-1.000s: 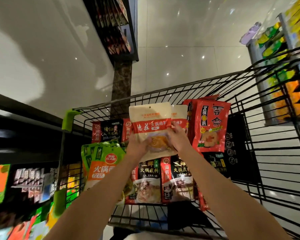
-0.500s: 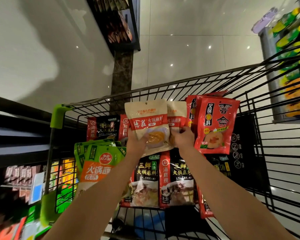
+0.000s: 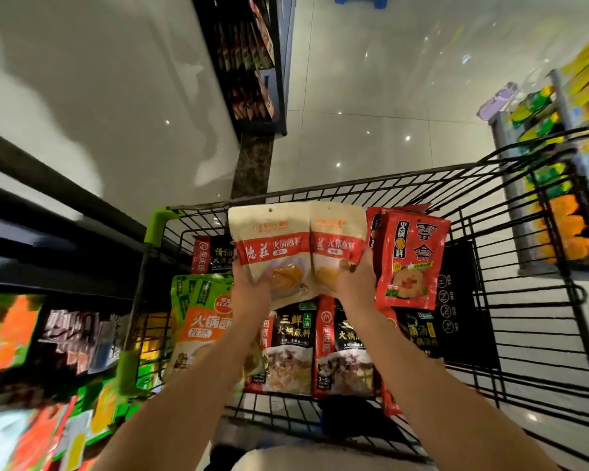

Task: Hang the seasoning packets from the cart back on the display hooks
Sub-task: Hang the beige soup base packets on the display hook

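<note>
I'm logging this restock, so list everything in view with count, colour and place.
Cart: one, black wire with green corner trim, centre.
Beige packets: two, beige with red band, held up side by side over the cart.
Red packets: at least two, red, propped at the cart's right.
Black packets: several, black and red, standing in the cart under the hands.
Green packets: a few, green and orange, cart's left.
Shelves: dark, ahead and at left; a blurred yellow-green display at right.
Floor: pale glossy tiles.
Left hand: grips the left beige packet.
Right hand: grips the right beige packet.
</note>
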Demonstrator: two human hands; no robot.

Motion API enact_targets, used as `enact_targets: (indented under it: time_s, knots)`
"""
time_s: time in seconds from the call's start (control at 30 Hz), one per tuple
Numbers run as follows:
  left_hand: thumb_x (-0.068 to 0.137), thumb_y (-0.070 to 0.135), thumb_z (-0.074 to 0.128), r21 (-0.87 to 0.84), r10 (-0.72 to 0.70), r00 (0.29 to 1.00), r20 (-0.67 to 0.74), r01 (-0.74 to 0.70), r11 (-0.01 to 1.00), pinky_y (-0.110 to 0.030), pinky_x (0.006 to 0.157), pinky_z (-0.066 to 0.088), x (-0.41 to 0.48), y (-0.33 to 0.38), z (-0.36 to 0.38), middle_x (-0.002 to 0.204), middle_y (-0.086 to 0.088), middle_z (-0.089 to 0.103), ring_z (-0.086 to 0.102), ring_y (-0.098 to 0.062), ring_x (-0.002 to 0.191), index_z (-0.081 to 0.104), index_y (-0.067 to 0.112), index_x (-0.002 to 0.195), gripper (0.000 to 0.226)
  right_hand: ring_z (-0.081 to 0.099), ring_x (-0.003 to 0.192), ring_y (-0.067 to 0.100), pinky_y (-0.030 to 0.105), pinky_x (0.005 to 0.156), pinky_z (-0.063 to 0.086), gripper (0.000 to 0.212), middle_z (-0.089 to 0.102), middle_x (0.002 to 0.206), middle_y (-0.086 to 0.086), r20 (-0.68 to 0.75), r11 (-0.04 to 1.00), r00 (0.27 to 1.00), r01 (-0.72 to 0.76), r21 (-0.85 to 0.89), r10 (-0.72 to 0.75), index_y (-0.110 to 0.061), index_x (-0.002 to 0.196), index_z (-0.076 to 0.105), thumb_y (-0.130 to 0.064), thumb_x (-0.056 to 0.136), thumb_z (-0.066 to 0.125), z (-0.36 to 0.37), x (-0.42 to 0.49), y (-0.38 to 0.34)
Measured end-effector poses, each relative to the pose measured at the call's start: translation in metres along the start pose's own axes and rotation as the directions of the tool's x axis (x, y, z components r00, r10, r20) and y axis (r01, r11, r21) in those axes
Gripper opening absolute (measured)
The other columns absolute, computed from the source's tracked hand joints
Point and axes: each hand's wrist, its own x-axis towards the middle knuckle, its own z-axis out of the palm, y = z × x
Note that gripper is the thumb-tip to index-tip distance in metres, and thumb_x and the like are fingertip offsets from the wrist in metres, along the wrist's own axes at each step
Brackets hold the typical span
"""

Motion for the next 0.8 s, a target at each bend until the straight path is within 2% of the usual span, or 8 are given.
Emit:
enact_targets:
  time_s: [0.13, 0.23, 0.37, 0.43, 0.5, 0.57, 0.7, 0.8]
  knots:
    - [0.1, 0.03, 0.065, -0.018, -0.008, 0.995, -0.101, 0.006, 1.0, -0.041, 0.097, 0.053, -0.014, 0.001, -0.036, 0.13, -0.006, 0.065, 0.065, -0.03, 0.114, 0.031, 0.021, 0.156, 0.066, 0.065, 0.104, 0.02, 0.045, 0.089, 0.059, 0.042, 0.065, 0.111, -0.004, 0.062, 0.973, 0.998, -0.045, 0.225, 0.031, -0.024, 0.146, 0.046, -0.012, 0.106, 0.052, -0.005, -0.038, -0.024]
    - [0.096, 0.045, 0.067, 0.023, -0.011, 0.997, -0.08, 0.013, 1.0, -0.047, 0.103, 0.05, -0.025, -0.001, -0.057, 0.139, 0.001, 0.063, 0.061, -0.031, 0.126, 0.028, 0.03, 0.156, 0.073, 0.066, 0.088, 0.016, 0.039, 0.084, 0.059, 0.047, 0.063, 0.111, -0.002, 0.15, 0.928, 0.984, -0.142, 0.344, 0.095, -0.024, 0.146, 0.045, -0.007, 0.103, 0.055, -0.002, -0.06, -0.035]
    - [0.076, 0.055, 0.078, -0.101, -0.002, 0.999, -0.052, -0.003, 0.995, -0.054, 0.099, 0.055, -0.026, -0.02, -0.08, 0.117, 0.012, 0.072, 0.069, -0.019, 0.109, 0.055, 0.039, 0.13, 0.061, 0.064, 0.108, 0.019, 0.031, 0.084, 0.052, 0.063, 0.065, 0.122, -0.002, 0.336, 0.994, 0.942, -0.059, 0.093, 0.024, -0.028, 0.143, 0.044, -0.018, 0.089, 0.076, 0.025, -0.082, -0.044]
    - [0.072, 0.055, 0.078, -0.144, 0.016, 0.999, -0.047, -0.022, 0.989, -0.05, 0.096, 0.057, -0.038, -0.02, -0.096, 0.113, 0.011, 0.074, 0.071, -0.015, 0.106, 0.06, 0.035, 0.127, 0.061, 0.063, 0.1, 0.015, 0.027, 0.075, 0.051, 0.074, 0.063, 0.113, -0.003, 0.395, 0.997, 0.918, -0.055, 0.046, 0.033, -0.022, 0.136, 0.042, -0.014, 0.078, 0.086, 0.037, -0.096, -0.046]
    - [0.086, 0.041, 0.075, -0.207, 0.037, 0.994, -0.103, -0.058, 0.977, -0.045, 0.094, 0.057, -0.055, -0.016, -0.116, 0.111, 0.008, 0.073, 0.07, -0.015, 0.103, 0.059, 0.029, 0.126, 0.044, 0.064, 0.097, 0.016, 0.038, 0.084, 0.057, 0.067, 0.063, 0.112, 0.002, 0.427, 0.998, 0.903, -0.057, 0.005, 0.05, -0.023, 0.121, 0.045, -0.014, 0.073, 0.091, 0.046, -0.111, -0.048]
    - [0.098, 0.032, 0.065, -0.22, 0.048, 0.982, -0.181, -0.088, 0.972, -0.04, 0.094, 0.054, -0.07, -0.017, -0.136, 0.113, 0.006, 0.071, 0.068, -0.019, 0.107, 0.057, 0.024, 0.129, 0.033, 0.064, 0.107, 0.021, 0.042, 0.094, 0.056, 0.073, 0.064, 0.114, 0.0, 0.461, 1.0, 0.887, -0.002, -0.028, 0.014, -0.025, 0.126, 0.043, -0.018, 0.072, 0.092, 0.058, -0.127, -0.047]
    - [0.107, 0.044, 0.05, -0.236, 0.094, 0.957, -0.273, -0.161, 0.958, -0.025, 0.088, 0.038, -0.088, -0.029, -0.171, 0.121, 0.01, 0.061, 0.059, -0.019, 0.117, 0.053, 0.023, 0.135, 0.035, 0.063, 0.096, 0.007, 0.013, 0.078, 0.05, 0.066, 0.063, 0.109, -0.002, 0.521, 0.986, 0.837, 0.147, 0.08, -0.167, -0.015, 0.132, 0.043, 0.01, 0.081, 0.078, 0.094, -0.164, -0.038]
    - [0.103, 0.062, 0.044, -0.269, 0.098, 0.935, -0.34, -0.196, 0.943, -0.027, 0.098, 0.042, -0.094, -0.051, -0.198, 0.134, 0.011, 0.059, 0.055, -0.014, 0.122, 0.05, 0.025, 0.144, 0.056, 0.065, 0.087, -0.007, 0.012, 0.074, 0.052, 0.066, 0.065, 0.11, -0.007, 0.557, 0.969, 0.793, 0.215, 0.124, -0.247, -0.026, 0.129, 0.041, 0.004, 0.083, 0.078, 0.125, -0.189, -0.023]
